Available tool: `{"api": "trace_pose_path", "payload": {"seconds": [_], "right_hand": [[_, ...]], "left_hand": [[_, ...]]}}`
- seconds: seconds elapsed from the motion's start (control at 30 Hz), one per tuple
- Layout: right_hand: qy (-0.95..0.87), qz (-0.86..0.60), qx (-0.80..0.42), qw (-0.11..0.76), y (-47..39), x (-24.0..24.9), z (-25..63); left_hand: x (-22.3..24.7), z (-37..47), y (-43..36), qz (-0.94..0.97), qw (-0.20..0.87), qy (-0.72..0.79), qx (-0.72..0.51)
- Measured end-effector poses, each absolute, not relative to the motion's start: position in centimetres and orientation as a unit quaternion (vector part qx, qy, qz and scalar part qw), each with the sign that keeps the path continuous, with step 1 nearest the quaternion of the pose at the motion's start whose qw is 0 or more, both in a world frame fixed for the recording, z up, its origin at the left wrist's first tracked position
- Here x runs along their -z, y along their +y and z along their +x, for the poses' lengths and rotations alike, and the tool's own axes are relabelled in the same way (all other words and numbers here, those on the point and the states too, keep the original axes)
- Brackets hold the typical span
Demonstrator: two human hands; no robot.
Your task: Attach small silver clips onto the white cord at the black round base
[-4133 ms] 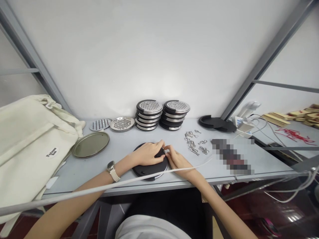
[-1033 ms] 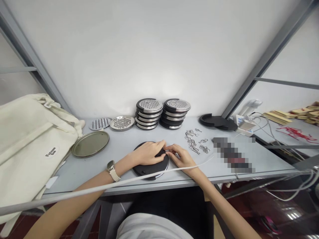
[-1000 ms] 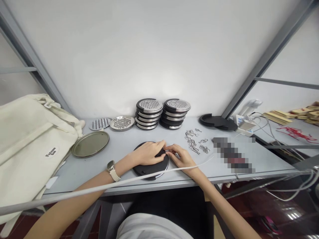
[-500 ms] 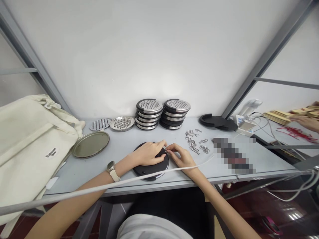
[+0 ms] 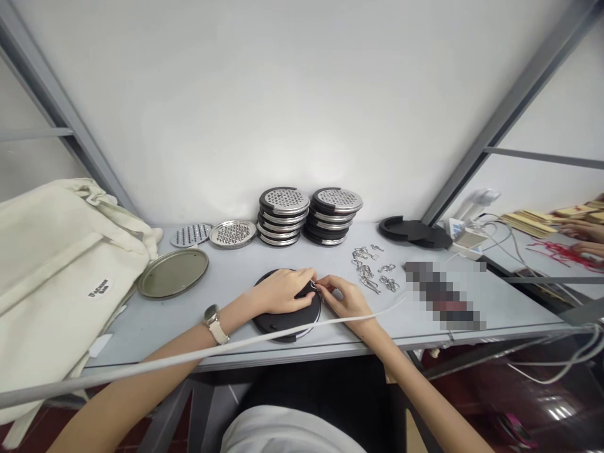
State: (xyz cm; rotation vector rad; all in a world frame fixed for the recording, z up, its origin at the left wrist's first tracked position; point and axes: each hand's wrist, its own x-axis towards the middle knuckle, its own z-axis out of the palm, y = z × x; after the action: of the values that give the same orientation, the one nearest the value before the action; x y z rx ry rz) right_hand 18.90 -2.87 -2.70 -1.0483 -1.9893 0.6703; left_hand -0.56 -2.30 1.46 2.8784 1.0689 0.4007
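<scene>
Here's the black disc (image 5: 283,319), flat near the front of the surface (image 5: 226,272), with the left hand (image 5: 289,291) spread over it, apparently to steady it; whether those fingers also grip, I can't tell. At the disc's right edge, the right hand (image 5: 346,299) has its fingers pinched on a small metal ring (image 5: 313,285), its join lost among fingertips. Loose metal clips (image 5: 365,270) lie near, presumably for easy reach. A white cable (image 5: 189,355) cuts across the view, and a pixelated patch (image 5: 446,296) masks whatever lies right.

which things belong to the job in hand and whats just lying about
Likely the job:
black disc under the left hand
small metal ring at the right hand
loose metal clips
stacked graters

Likely not:
cream bag
white cable
</scene>
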Motion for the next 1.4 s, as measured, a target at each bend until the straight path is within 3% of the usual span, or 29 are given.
{"api": "trace_pose_path", "payload": {"seconds": [1.4], "right_hand": [[-0.8,-0.422,-0.252,0.344,-3.09,2.3,18.43]], "left_hand": [[-1.4,-0.73,-2.13,0.936,0.035,0.324,-0.131]]}}
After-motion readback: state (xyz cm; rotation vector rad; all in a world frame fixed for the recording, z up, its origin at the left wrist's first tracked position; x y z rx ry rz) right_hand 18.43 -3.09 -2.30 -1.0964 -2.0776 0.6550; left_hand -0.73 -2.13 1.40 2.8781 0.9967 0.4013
